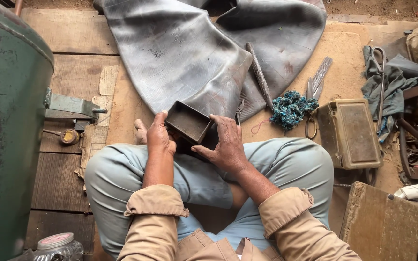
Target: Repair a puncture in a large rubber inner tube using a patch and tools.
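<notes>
Tilting toward the lower left with its open side up, a small dark rectangular tray (188, 122) sits over the lap of a cross-legged person, its long axis running from upper left to lower right. The left hand (158, 135) clasps its near-left corner; the right hand (227, 142) rests fingers spread at its right end. Just beyond lies a slack grey inner tube (189, 48), a long file (259, 75) across it. A green metal box (348, 133) stands near the right knee, a green drum (8, 121) crowding the left edge.
</notes>
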